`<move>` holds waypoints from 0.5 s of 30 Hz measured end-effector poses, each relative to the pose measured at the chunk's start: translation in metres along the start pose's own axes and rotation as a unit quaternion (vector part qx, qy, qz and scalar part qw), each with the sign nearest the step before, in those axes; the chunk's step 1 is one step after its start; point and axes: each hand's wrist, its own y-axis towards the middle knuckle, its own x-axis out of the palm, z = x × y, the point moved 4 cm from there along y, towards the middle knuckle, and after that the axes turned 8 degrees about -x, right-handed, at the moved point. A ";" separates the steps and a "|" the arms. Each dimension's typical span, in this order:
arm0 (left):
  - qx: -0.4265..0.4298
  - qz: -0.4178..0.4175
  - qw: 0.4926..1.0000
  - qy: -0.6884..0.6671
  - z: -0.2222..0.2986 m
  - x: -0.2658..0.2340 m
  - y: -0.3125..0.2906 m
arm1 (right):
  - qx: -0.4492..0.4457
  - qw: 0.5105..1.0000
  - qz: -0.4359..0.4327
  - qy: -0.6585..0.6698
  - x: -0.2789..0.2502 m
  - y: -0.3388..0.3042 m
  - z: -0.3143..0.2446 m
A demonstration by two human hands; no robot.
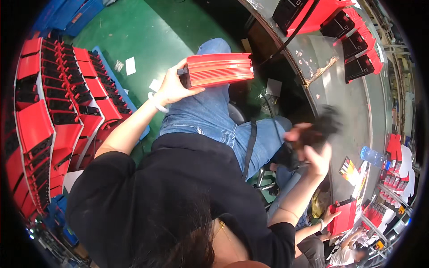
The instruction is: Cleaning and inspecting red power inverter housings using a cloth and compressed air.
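Note:
My left hand [173,85] is closed around one end of a red ribbed metal case [221,70], fingers behind and thumb along its lower edge. The case is held level above my left thigh. A small black fitting [181,71] sticks out of its dark end panel, beside my fingers. My right hand [316,158] is over the near edge of the workbench [353,107], smeared by motion. Its fingers are wrapped round a dark, blurred object [322,128] whose kind I cannot make out.
Stacked rows of red cases [38,125] fill the left side, by a blue pallet edge [118,80]. More red cases [362,53] stand on the bench's far end. A blue-capped bottle [373,156] lies on it. At lower right, a co-worker's hand [330,216] holds another red case [344,216].

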 end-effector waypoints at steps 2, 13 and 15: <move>-0.003 -0.002 1.000 -0.009 -0.001 0.003 -0.001 | 0.089 0.986 -0.072 -0.124 0.030 0.007 0.015; -0.011 0.010 1.000 0.014 -0.002 0.002 -0.004 | 0.044 0.909 -0.095 -0.404 0.037 0.003 0.002; -0.019 0.018 1.000 0.001 -0.002 0.000 -0.006 | 0.130 0.938 -0.125 -0.295 0.047 -0.002 -0.002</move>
